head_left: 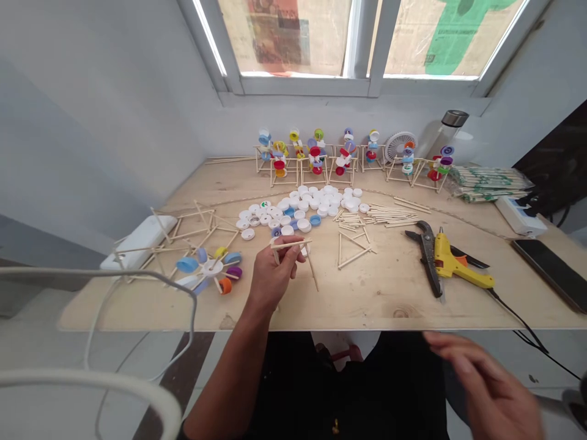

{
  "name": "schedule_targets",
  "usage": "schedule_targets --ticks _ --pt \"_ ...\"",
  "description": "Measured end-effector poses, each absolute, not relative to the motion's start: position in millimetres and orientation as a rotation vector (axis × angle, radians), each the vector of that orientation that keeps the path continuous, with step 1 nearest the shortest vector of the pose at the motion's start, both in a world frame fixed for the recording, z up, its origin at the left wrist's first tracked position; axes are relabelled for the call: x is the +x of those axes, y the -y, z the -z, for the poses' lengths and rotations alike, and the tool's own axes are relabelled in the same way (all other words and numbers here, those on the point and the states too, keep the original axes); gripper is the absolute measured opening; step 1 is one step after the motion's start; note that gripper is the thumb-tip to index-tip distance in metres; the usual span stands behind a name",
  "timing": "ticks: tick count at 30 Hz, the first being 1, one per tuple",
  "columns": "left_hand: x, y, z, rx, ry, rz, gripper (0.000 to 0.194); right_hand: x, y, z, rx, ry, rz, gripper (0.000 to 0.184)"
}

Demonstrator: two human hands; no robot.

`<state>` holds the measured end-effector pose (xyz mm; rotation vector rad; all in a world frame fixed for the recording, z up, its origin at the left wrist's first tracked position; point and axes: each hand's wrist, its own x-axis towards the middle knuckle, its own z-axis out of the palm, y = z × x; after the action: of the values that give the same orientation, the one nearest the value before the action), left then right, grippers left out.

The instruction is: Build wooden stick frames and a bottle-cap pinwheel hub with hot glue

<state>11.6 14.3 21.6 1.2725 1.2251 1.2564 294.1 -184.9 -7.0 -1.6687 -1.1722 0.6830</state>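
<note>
The left hand point(274, 275) is pinching a small frame of thin wooden sticks point(290, 245), with thumb and fingers closed on it near the middle and holding it just above the plywood table point(385, 305). A loose-looking long stick point(313, 272) is slanting down at about four o'clock from that hand. The frame is likely light and stiff but fragile at its joints, and the slender sticks could snap under a twist. It would probably handle best if held close to a joint, not by a free end.

The right hand point(481, 385) is hovering at about four o'clock in the view, beyond the table's front edge, with its fingers loosely spread. Motion blur is softening it, but it appears to be holding nothing.

A heap of white and blue bottle caps point(302, 208) is lying at twelve o'clock from the left hand, and a wheel of coloured caps on sticks point(211, 267) is resting at nine o'clock. A triangular stick frame point(352, 250) is sitting at three o'clock, with pliers point(428, 256) and a yellow hot glue gun point(458, 269) farther along that line. Stick stands carrying coloured caps point(348, 160) are lining up along the wall.
</note>
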Motion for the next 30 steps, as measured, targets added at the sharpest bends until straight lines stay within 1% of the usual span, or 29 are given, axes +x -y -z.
schedule_targets --ticks 2,4,8,11,14,16,18,23,25,30 --pt "14.4 -9.2 -26.8 1.264 -1.206 -1.253 0.022 262.4 150.9 -9.6 -1.588 1.181 -0.845 0.017" --pt "17.1 -3.8 -31.7 1.255 -1.188 -1.253 0.022 234.6 127.4 -15.0 -1.523 1.144 -1.023 0.025" --pt "24.1 7.8 -39.6 1.205 -1.126 -1.270 0.021 194.1 101.9 -4.9 -1.249 1.064 -1.301 0.052" --pt "31.2 16.5 -43.9 1.135 -1.032 -1.270 0.021 172.7 89.9 2.5 -1.049 1.049 -1.427 0.073" --pt "38.7 24.4 -47.6 1.008 -0.916 -1.270 0.019 156.6 80.8 3.9 -0.926 1.071 -1.478 0.083" --pt "42.9 28.5 -49.5 0.895 -0.848 -1.262 0.019 148.2 76.5 2.8 -0.886 1.094 -1.500 0.080" --pt "45.5 31.0 -50.8 0.785 -0.810 -1.247 0.019 140.9 73.4 0.7 -0.869 1.109 -1.519 0.071" --pt "43.9 31.1 -50.7 0.671 -0.776 -1.232 0.018 127.5 68.0 -6.6 -0.875 1.062 -1.550 0.029" --pt "41.7 29.9 -50.2 0.662 -0.763 -1.232 0.018 124.9 65.9 -7.6 -0.869 1.021 -1.581 0.017" --pt "38.3 28.5 -50.1 0.645 -0.731 -1.220 0.018 123.6 59.9 -1.8 -0.832 0.939 -1.683 0.016"
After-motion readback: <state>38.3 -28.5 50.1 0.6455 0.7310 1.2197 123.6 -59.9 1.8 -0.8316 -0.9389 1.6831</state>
